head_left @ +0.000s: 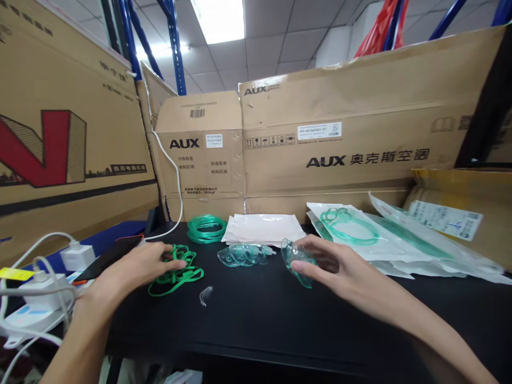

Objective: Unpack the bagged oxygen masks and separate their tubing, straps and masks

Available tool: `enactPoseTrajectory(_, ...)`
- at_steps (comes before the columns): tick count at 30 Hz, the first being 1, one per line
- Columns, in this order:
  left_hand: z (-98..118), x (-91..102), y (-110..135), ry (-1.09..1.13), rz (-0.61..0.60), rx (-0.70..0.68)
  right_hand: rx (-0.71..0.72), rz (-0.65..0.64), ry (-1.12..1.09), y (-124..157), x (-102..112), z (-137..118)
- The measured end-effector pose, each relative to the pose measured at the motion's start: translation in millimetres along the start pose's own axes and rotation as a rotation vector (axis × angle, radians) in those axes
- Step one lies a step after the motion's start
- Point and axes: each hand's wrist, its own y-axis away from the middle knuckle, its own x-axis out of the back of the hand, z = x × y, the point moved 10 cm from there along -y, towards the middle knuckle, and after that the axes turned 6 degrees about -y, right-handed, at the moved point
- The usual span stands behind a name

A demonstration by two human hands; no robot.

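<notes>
My right hand [320,260] is closed around a clear green-tinted plastic mask [294,261], held just above the black table [280,314]. My left hand [138,264] rests on a loose pile of green elastic straps [178,271], its fingertips pinching into them. Between the hands lies a stack of similar clear masks [244,254]. A small clear plastic clip [205,295] lies alone in front of the straps. A coil of green tubing [207,228] sits behind the straps.
White flat pouches [264,229] lie at the back, and clear bags with green tubing [360,229] spread to the right. Cardboard boxes [340,144] wall the back and left. A power strip with white chargers and cables [44,288] sits at the left edge.
</notes>
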Motion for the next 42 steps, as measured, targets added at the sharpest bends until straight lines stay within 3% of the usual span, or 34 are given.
enactPoseTrajectory(2,-5.5,15.1,2.8,-0.041,0.109,0.048,0.006,-0.009,0.04,-0.7,-3.9,0.9)
enactPoseTrajectory(4,8.4,36.1,10.4,-0.038,0.221,0.035,0.006,-0.01,0.087,-0.5,-7.0,0.7)
enactPoseTrajectory(7,63.2,54.3,25.7,0.162,0.236,-0.098,0.015,0.002,0.121,0.9,-11.1,-3.2)
enactPoseTrajectory(12,176.2,44.7,50.3,0.577,0.037,-0.395,0.1,0.045,0.092,0.4,-18.5,-16.1)
enactPoseTrajectory(15,207.9,34.9,50.2,0.712,0.021,-0.49,0.177,0.058,0.082,-0.4,-22.4,-24.9)
enactPoseTrajectory(24,209.8,24.1,32.6,0.914,0.035,-0.495,0.163,0.194,0.053,-0.2,-8.4,-21.5)
enactPoseTrajectory(32,218.4,13.1,34.8,1.323,-0.221,-0.518,0.201,0.199,0.017,-0.1,0.9,-26.3)
enactPoseTrajectory(42,215.5,3.3,33.2,1.346,-0.308,-0.416,0.168,0.156,-0.023,0.4,1.0,-30.8)
